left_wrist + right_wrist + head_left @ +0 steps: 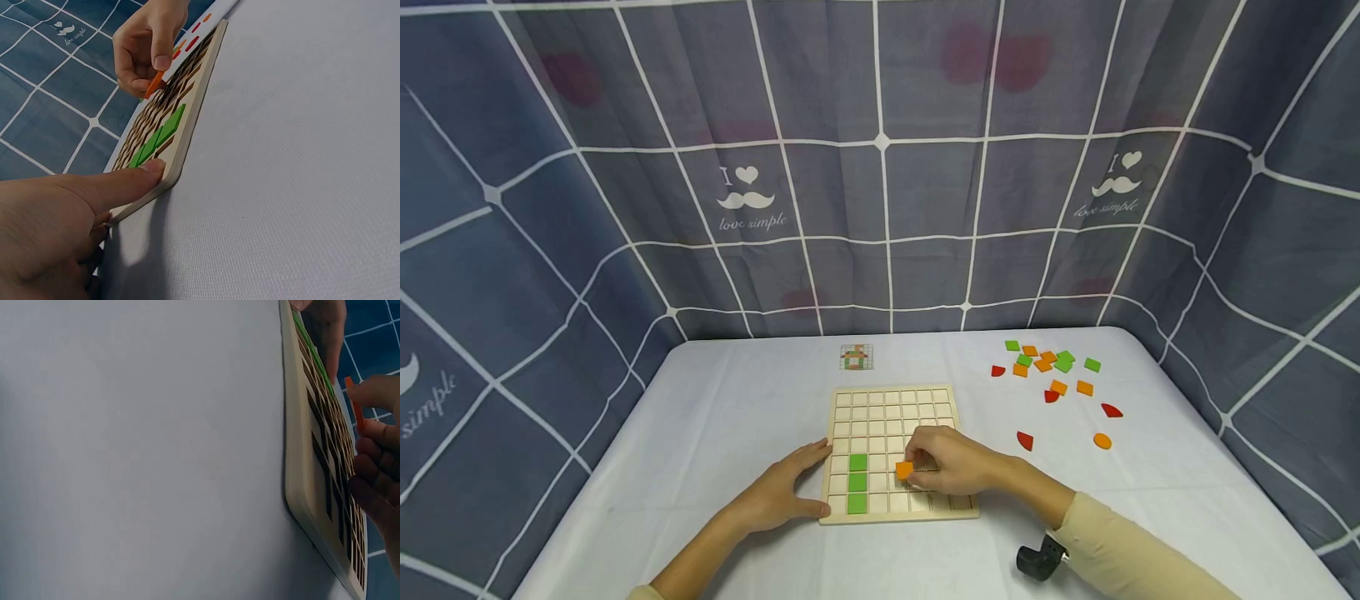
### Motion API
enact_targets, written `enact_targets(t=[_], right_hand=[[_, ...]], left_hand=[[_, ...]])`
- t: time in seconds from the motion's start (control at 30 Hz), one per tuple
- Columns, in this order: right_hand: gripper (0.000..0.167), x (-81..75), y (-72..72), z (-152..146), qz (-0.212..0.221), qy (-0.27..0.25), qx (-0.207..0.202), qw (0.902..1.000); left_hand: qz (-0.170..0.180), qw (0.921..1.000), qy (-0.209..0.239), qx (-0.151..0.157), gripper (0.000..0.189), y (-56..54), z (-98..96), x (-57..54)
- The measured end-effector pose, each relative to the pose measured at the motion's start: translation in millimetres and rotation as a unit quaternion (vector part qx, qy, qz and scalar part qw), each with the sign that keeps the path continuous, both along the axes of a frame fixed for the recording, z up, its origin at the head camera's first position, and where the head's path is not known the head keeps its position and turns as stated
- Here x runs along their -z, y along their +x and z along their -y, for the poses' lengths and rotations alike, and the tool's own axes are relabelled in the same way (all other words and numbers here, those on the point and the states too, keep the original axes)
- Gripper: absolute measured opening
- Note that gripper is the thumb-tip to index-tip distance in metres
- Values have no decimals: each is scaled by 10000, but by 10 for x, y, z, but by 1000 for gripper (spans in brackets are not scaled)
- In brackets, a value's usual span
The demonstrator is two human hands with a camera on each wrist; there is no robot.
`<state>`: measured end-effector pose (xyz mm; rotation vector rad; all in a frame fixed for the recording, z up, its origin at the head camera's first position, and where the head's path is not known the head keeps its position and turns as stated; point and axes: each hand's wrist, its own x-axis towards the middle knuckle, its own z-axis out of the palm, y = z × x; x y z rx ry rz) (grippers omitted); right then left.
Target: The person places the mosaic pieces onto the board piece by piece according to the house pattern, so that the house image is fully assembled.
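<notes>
Pinching an orange tile [904,471] with the right hand [955,461]: thumb is pressing on one face, fingertips are backing the other, remaining fingers are curling in below. Tile is sitting over the lower half of the wooden board [891,415], near mid-width, to the right of the green column. In the left wrist view it's standing tilted, nearly edge-on. Can't tell if its low corner is touching the board.

Left hand [778,492] is bracing the board's left side. Thumb is spreading away from the fingers and resting straight on the near-left corner; fingertips are touching the left edge farther up. Can't tell whether the lower fingers are pressing together, they're partly hidden.

Three green tiles [857,482] are lying flat in the board, stacked in the second column from the left, bottom three rows.

Patterned card [865,358] is lying beyond the board's far edge. Loose green and orange squares [1063,365] are clustering at far right; red pieces [1026,441] are scattering around them, and an orange round piece [1102,441] is lying nearer the right sleeve [1135,542]. Black gadget [1037,562] is showing beside the cuff. White cloth [737,400] is covering the table; a grid-print curtain [827,192] is hanging behind.
</notes>
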<state>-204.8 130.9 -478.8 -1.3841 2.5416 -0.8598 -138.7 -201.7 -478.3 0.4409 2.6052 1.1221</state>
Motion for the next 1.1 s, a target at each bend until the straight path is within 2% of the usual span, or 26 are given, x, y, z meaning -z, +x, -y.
enact_targets(t=[0.37,0.6,1.1], right_hand=[[13,37,95,180,-109,-10,-389,9992],[16,37,133,248,-49,127,-445,9989],[18,46,205,338,-342,296,-532,9976]], left_hand=[[3,10000,-36,-3,94,8,4,8],[29,10000,-48,-26,93,-2,3,4],[-12,10000,-94,32,92,-9,-1,5]])
